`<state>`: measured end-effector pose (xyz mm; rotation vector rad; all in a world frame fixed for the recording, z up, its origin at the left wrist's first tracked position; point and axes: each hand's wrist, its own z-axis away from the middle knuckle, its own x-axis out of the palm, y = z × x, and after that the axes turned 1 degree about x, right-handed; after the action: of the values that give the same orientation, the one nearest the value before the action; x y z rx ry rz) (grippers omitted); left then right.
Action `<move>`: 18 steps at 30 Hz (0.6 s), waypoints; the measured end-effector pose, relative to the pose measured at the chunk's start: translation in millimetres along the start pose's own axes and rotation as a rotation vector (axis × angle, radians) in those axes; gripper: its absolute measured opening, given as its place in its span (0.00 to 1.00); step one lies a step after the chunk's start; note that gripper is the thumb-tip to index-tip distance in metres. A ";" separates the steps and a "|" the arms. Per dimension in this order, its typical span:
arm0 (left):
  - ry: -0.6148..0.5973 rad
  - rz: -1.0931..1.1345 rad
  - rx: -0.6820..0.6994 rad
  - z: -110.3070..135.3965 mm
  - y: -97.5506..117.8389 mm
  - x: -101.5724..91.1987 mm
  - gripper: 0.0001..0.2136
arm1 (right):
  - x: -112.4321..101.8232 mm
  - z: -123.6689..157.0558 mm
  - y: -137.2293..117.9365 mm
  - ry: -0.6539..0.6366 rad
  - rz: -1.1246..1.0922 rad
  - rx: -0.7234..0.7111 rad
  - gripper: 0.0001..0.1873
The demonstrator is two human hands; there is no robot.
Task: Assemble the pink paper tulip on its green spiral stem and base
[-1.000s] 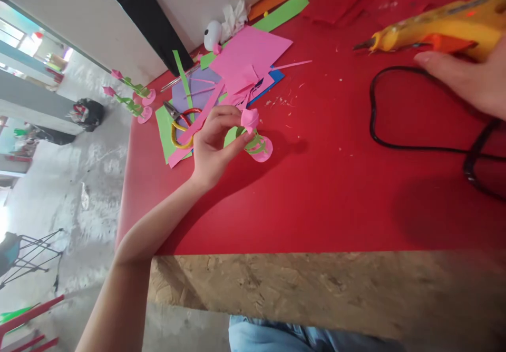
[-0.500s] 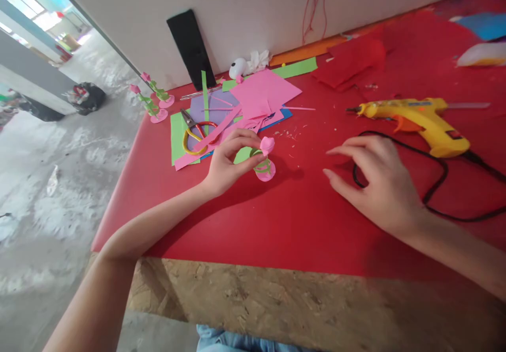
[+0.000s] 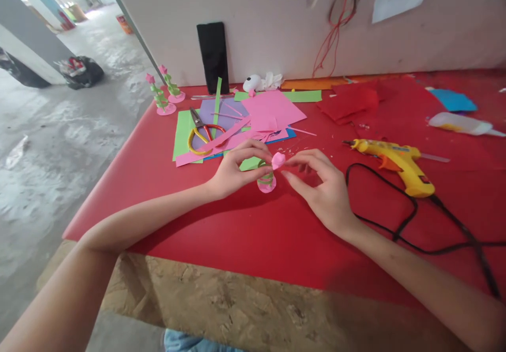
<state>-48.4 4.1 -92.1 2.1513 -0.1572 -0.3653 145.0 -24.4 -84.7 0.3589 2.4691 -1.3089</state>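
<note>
The left arm enters from the lower left, bends at the elbow near the front edge of the red tabletop [image 3: 190,225], and extends inward to the left hand [image 3: 233,175]. The left grip is a narrow pinch: thumb below, index finger above, the tips closed at the left side of the pink paper flower [image 3: 278,160]. The flower is located between the two hands, above the front half of the tabletop, with its green stem [image 3: 261,173] and round pink base [image 3: 268,187] directly below. The right forearm enters from the lower right and runs diagonally inward. The right hand [image 3: 326,188] faces the left, index finger extended and thumb beneath it; its grip shows a small gap between the tips, at the flower's right side. Whether those tips make contact cannot be told. The yellow glue gun [image 3: 407,170] lies right of the right hand, and the scissors [image 3: 203,133] lie on paper sheets [image 3: 272,109] beyond the left hand.
</note>
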 end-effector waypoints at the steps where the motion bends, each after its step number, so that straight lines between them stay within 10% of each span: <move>1: 0.001 0.010 0.009 0.1 0.2 0.1 0.05 | 1.6 -1.1 0.3 -0.002 -0.016 0.005 0.04; 18: -0.011 0.021 0.061 -0.3 0.7 0.8 0.03 | 13.2 -5.7 -0.9 0.002 -0.085 0.091 0.05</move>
<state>-47.5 3.8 -91.5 2.2065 -0.1994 -0.3644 131.7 -19.2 -86.2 0.2803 2.4567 -1.4591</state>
